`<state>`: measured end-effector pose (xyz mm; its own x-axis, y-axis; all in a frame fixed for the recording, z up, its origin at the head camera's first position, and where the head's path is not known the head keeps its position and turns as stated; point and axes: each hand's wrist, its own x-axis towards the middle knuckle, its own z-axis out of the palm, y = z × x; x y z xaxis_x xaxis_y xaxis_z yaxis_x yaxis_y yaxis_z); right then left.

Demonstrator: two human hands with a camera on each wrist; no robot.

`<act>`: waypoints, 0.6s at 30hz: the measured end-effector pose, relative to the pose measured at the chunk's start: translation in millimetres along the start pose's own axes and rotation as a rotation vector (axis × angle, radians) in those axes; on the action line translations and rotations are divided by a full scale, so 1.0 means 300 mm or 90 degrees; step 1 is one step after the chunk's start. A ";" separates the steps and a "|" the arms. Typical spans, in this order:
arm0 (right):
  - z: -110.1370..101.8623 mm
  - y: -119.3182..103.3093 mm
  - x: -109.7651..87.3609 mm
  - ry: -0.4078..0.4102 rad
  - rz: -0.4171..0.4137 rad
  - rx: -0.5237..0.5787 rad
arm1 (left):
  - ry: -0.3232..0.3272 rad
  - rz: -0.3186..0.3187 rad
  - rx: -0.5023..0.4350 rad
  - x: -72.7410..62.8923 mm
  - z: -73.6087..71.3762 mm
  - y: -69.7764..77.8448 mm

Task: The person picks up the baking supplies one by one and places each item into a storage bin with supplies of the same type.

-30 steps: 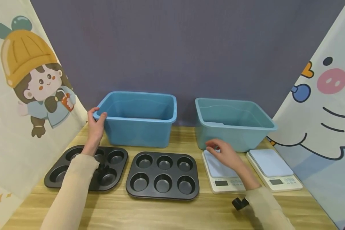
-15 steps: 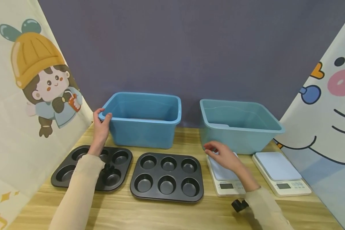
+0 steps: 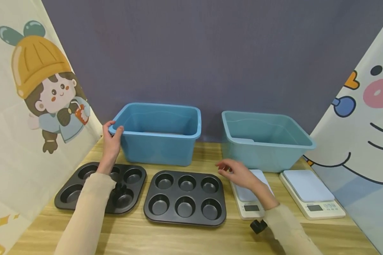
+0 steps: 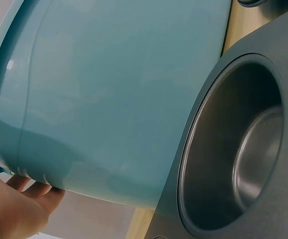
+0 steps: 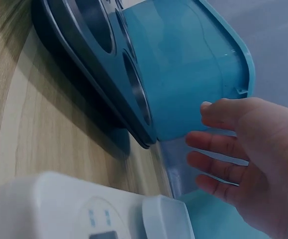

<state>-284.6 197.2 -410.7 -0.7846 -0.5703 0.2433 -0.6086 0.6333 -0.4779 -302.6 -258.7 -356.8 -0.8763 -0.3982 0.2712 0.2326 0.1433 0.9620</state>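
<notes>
My left hand [image 3: 111, 143] grips the near left corner of the rim of a blue plastic bin [image 3: 156, 150], thumb on the near side. In the left wrist view its fingers [image 4: 37, 191] lie against the bin's wall. My right hand [image 3: 237, 173] hovers over the far end of a kitchen scale [image 3: 246, 194], beside a black muffin tin [image 3: 173, 194]. Its fingers are loosely bent and hold nothing, as the right wrist view shows. Beneath my left forearm lies another muffin tin [image 3: 138, 187], partly covered by the sleeve.
A paler teal bin [image 3: 261, 156] stands at the back right, with a light-coloured edge showing inside. A second kitchen scale [image 3: 309, 186] lies at the far right of the wooden table [image 3: 166, 239]. A dark cloth backdrop [image 3: 204, 63] rises behind the bins.
My right hand has drifted left, from over the scale towards the middle muffin tin. The left hand keeps its grip on the blue bin's rim. Early on, the head view shifted slightly.
</notes>
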 end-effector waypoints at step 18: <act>0.031 -0.023 0.042 -0.155 -0.016 0.021 | -0.003 0.013 -0.001 0.050 -0.013 -0.083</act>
<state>-289.3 180.7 -412.4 -0.7147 -0.6978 0.0471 -0.6208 0.6020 -0.5022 -320.0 -271.8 -376.4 -0.8737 -0.3904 0.2903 0.2512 0.1491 0.9564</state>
